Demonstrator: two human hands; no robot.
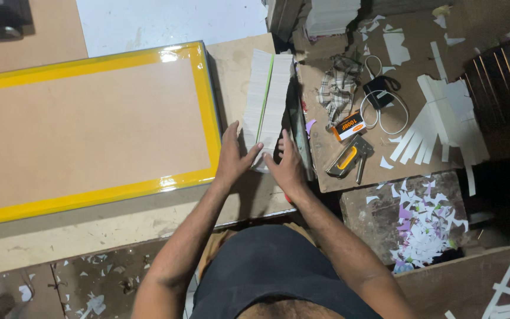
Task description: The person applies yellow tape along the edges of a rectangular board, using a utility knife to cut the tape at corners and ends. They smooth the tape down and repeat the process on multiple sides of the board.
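Left hand (234, 155) and right hand (287, 165) flank near end of white paper stack (267, 97), fingers spread, pressing, nothing gripped. Stack at 3 o'clock of yellow-edged board (199, 106). Advise even pressure, edges squared.

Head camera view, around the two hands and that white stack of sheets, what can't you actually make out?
- Near end of the white stack, head view: covered by the left hand and right hand.
- Dark long tool beside the stack: its near end is hidden behind the right hand.
- Yellow-edged board: cut off by the left frame edge.
- Right hand's fingers: whether they grip or only press cannot be told.
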